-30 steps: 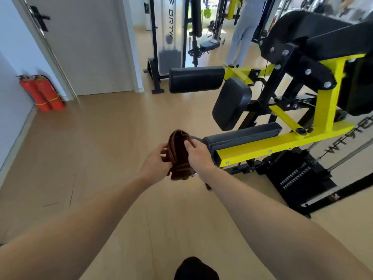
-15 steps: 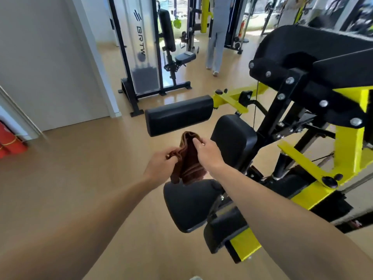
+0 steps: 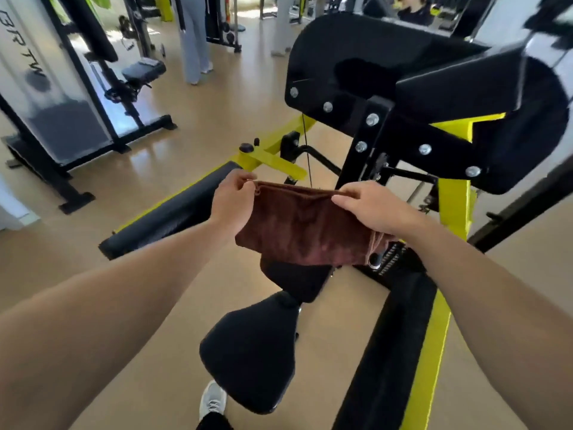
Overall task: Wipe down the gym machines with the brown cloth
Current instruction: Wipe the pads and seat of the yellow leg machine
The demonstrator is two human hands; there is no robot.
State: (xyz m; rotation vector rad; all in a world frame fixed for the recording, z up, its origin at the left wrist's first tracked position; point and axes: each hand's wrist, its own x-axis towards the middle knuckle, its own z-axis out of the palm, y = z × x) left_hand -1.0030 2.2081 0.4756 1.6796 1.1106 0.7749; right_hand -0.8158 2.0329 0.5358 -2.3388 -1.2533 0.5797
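While no pad has yet been touched, the step in hand is judged to be readying the brown cloth for wiping. Near the bottom centre of the frame a black seat pad is seen, with a grey shoe just beside it. At mid-frame the cloth is held stretched in the air, its upper edge pinched by the left hand at one corner and by the right hand at the other. It hangs doubled over, soft and napped, with a hemmed edge. Next, it is probably to be pressed flat onto the large black chest pad in the upper right or onto the seat below.
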